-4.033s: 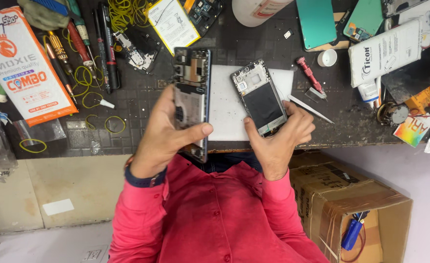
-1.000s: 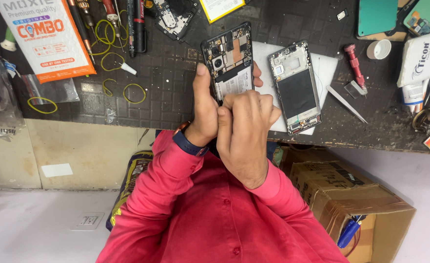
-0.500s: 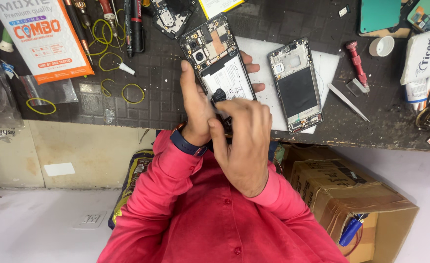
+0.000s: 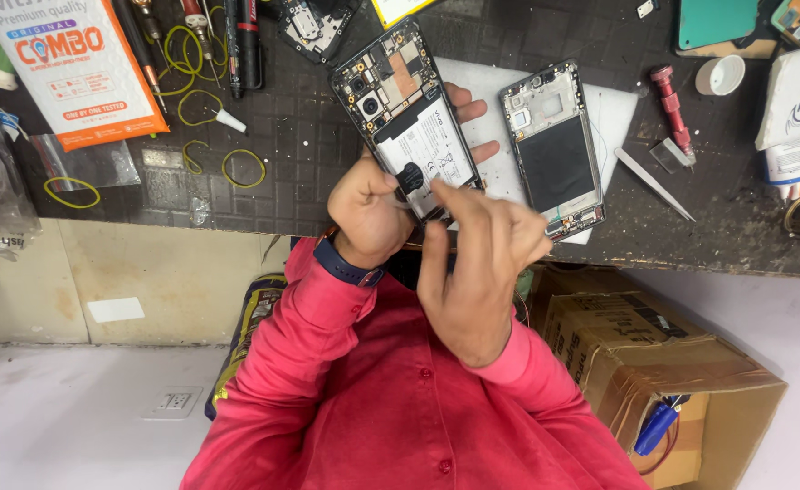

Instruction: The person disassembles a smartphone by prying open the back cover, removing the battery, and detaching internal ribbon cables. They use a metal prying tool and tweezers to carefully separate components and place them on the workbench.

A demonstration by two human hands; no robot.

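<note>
Opened phone (image 4: 409, 122) held above the table (image 4: 309, 172), long axis running far-left to near-right. Left hand (image 4: 370, 213) grips its near end; right hand (image 4: 482, 263), fingers loosely spread, touches the near-right corner.

I read even, bright overhead light with soft shadows. Right hand (image 4: 477, 263) slightly motion-blurred at six o'clock. Mild glare on the glossy orange-and-white cardboard package (image 4: 73, 63) at ten o'clock; edges stay sharp.
</note>
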